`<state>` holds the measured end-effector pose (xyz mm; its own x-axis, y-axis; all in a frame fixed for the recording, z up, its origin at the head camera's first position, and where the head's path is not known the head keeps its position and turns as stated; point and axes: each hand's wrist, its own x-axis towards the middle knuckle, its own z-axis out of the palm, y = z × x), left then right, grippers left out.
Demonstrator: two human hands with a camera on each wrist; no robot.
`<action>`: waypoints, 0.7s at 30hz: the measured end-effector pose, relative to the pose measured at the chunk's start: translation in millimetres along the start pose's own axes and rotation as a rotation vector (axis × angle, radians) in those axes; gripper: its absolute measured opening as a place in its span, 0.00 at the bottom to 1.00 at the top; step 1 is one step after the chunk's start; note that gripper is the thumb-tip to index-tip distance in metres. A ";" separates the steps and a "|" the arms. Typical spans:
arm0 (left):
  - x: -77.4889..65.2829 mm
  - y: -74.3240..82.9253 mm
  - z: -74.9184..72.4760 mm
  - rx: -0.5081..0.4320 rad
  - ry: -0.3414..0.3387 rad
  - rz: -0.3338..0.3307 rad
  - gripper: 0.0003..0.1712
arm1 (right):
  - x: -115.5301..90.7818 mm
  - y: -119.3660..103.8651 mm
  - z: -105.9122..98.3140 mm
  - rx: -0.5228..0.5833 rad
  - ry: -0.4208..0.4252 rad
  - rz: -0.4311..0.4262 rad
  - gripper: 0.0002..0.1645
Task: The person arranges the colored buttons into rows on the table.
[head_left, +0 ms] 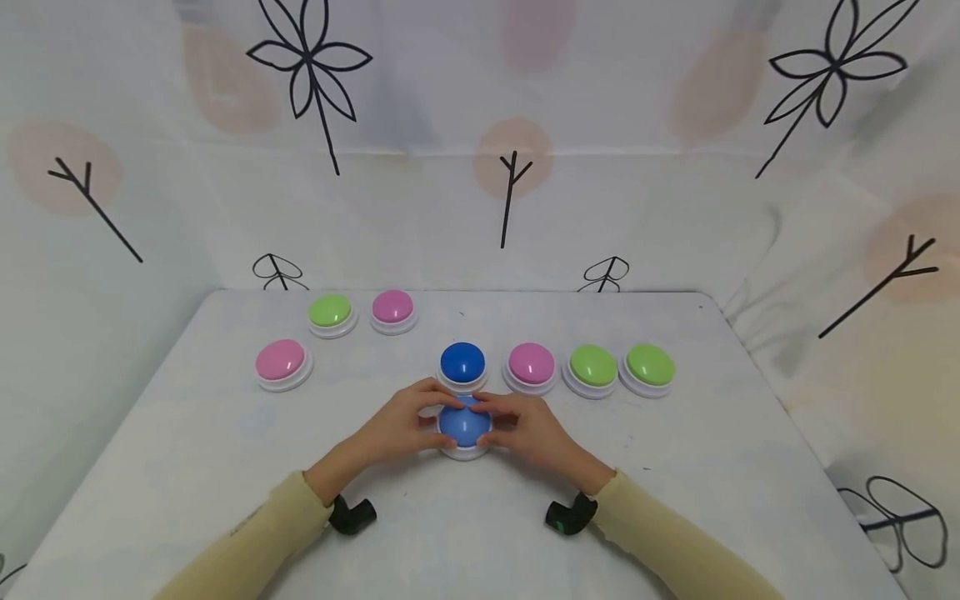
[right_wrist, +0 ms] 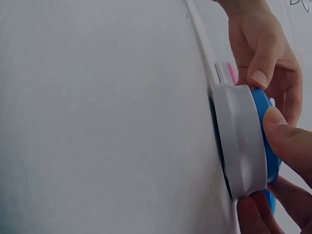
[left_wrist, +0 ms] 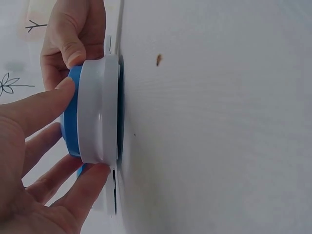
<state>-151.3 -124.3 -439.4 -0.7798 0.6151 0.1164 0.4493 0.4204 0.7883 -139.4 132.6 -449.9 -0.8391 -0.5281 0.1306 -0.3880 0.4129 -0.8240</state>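
Note:
A blue push button [head_left: 464,428] with a round white base stands near the middle of the table, between both hands. My left hand [head_left: 399,427] grips it from the left, thumb at the near side and fingers curved round the far side. From the right, my right hand [head_left: 534,430] holds the same button in a mirrored way. In the left wrist view the left thumb [left_wrist: 58,97] lies on the edge of the blue cap, with fingers along the white base [left_wrist: 99,112]. The right thumb [right_wrist: 279,127] touches the cap's edge in the right wrist view. Directly behind stands a darker blue button [head_left: 462,362].
Right of the darker blue button, a pink button [head_left: 532,364] and two green buttons [head_left: 593,366] continue the row. Farther left are a pink button [head_left: 281,360], a green button [head_left: 330,311] and another pink button [head_left: 393,307]. A patterned white cloth [head_left: 420,208] hangs behind the white table [head_left: 465,542].

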 end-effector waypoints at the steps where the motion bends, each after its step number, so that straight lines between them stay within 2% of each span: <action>1: 0.1 -0.1 0.4 0.004 -0.001 -0.002 0.24 | -0.2 0.0 0.1 -0.004 0.000 0.001 0.28; 6: -0.4 -0.8 1.0 0.026 -0.005 -0.020 0.25 | -0.3 -1.5 1.0 -0.029 0.002 0.004 0.29; 11: -2.8 2.4 -1.0 -0.002 -0.021 -0.027 0.25 | -0.2 -6.0 0.2 -0.053 -0.013 0.019 0.30; 21: -9.0 0.8 -8.4 0.010 -0.021 -0.043 0.26 | 1.0 -11.4 -3.9 -0.043 -0.020 0.014 0.28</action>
<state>-147.6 -135.1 -434.7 -0.7891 0.6104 0.0695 0.4199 0.4533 0.7863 -137.3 130.3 -438.3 -0.8368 -0.5368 0.1077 -0.3929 0.4518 -0.8010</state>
